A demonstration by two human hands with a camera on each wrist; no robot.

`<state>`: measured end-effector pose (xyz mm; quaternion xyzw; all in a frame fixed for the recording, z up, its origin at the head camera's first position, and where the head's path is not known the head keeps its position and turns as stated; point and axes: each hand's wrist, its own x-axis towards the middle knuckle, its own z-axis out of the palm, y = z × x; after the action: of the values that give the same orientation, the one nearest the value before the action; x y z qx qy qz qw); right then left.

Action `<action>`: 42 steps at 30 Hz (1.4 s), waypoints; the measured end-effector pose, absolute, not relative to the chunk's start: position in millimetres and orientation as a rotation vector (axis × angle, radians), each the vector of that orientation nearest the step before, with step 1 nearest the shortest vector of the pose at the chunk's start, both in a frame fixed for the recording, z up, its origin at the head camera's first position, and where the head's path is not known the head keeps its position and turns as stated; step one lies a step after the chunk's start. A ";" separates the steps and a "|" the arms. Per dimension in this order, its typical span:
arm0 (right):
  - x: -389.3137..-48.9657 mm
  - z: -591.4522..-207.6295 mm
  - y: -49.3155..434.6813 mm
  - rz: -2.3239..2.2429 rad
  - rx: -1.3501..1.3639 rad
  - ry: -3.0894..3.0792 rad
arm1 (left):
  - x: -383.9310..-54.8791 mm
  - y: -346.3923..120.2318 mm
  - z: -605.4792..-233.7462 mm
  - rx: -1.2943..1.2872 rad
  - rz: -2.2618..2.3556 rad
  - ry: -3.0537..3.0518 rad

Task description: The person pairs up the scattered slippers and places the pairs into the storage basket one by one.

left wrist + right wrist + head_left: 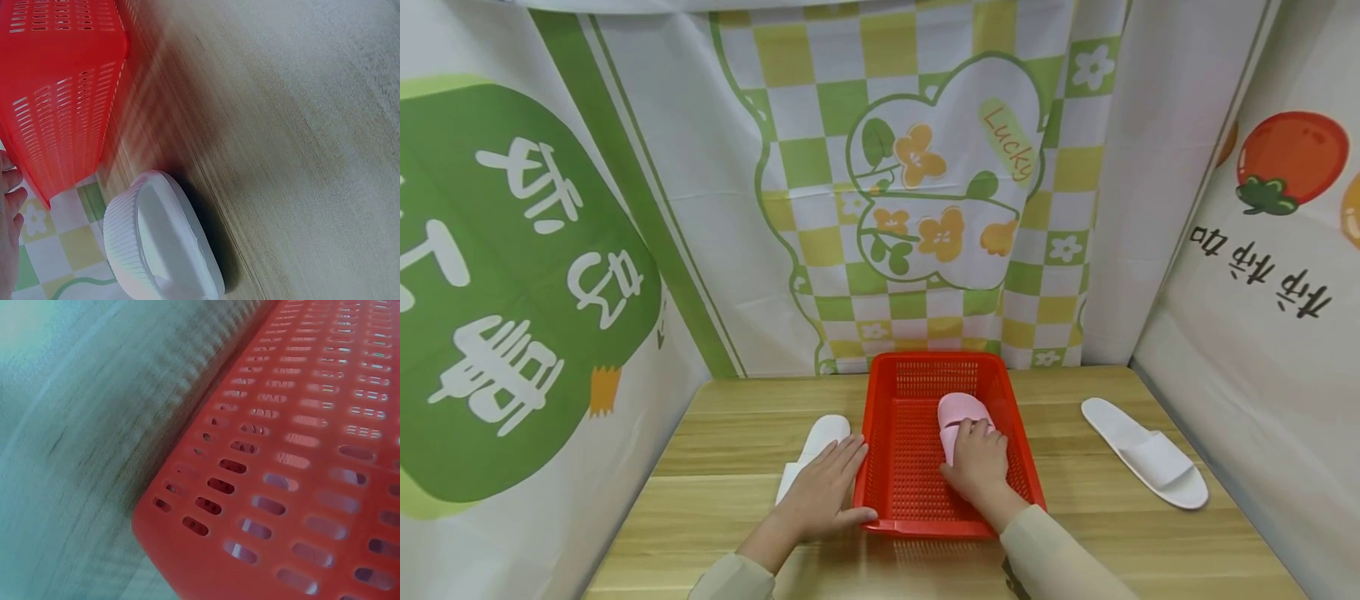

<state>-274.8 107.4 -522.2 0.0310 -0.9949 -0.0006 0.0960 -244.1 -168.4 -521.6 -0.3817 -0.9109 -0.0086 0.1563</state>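
Note:
A red plastic basket (880, 467) with slotted walls sits on the table in the head view. Inside its right half lies a pink slipper (964, 407), its far end showing and its near part covered by fingers. My right hand (981, 467) reaches over the near rim and grips the slipper, thumb on its left side. Along the basket's left rim rests my left hand (823, 492), fingers extended, thumb by the near left corner. Partly beneath that hand is a white slipper (826, 429); its ribbed strap (128, 240) shows in the left wrist view. The right wrist view shows mostly basket wall (300, 425).
Another white slipper (1146, 454) lies at the right side of the wooden table (715, 483). A checkered cloth (917, 325) hangs behind the basket's far end. Printed cloths also hang on the left and right sides.

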 end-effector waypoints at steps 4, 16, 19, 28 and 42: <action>-274.5 -521.5 107.1 -0.006 0.106 -2.982 | -243.0 -168.6 -520.0 -1.090 -0.020 -2.612; -274.8 -522.8 107.4 0.040 0.089 -3.031 | -244.8 -169.0 -520.9 -1.114 -0.053 -2.546; -275.2 -522.7 106.8 0.044 0.091 -3.033 | -244.5 -169.0 -520.1 -1.120 -0.061 -2.542; -273.9 -522.3 106.1 0.012 0.097 -3.031 | -243.4 -168.5 -518.1 -1.106 -0.035 -2.604; -271.7 -521.6 107.3 -0.006 0.092 -3.062 | -242.7 -167.6 -516.8 -1.105 -0.020 -2.636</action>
<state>-271.7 107.3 -521.6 0.0300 -0.9988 -0.0020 0.0392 -242.7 -167.6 -516.8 -0.3826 -0.9130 -0.0069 0.1411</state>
